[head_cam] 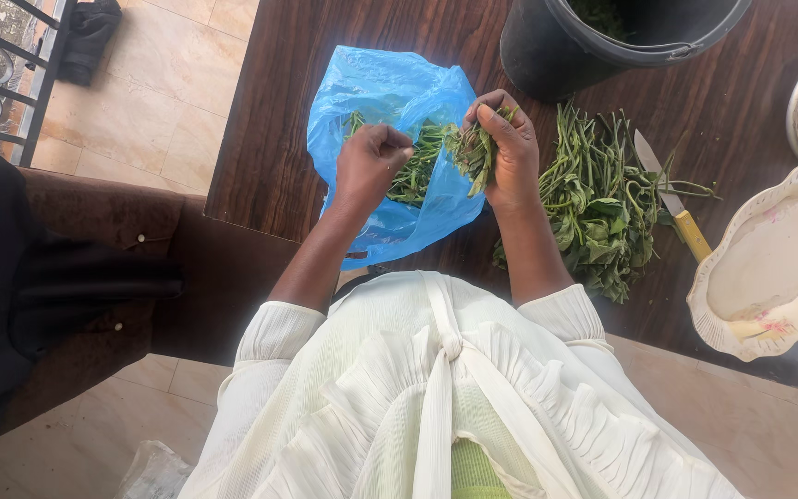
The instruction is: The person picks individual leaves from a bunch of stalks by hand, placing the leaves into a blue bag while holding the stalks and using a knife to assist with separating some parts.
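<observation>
Left hand (371, 162) fisted tight on green stems (415, 171) over the blue bag (390, 92), frame center. Right hand (505, 148) grip closed on a leafy bunch (473, 152). Best: pinch near the stem ends, pull short, keep scraps over the bag, w/ knife (667, 199) clear.

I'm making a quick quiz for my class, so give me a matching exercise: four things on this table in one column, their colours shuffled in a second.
Things:
1. bag
2. bucket
3. knife handle
4. pile of stems

Colours:
a. green
b. yellow
c. blue
d. black

Pairs: 1-c, 2-d, 3-b, 4-a
</observation>
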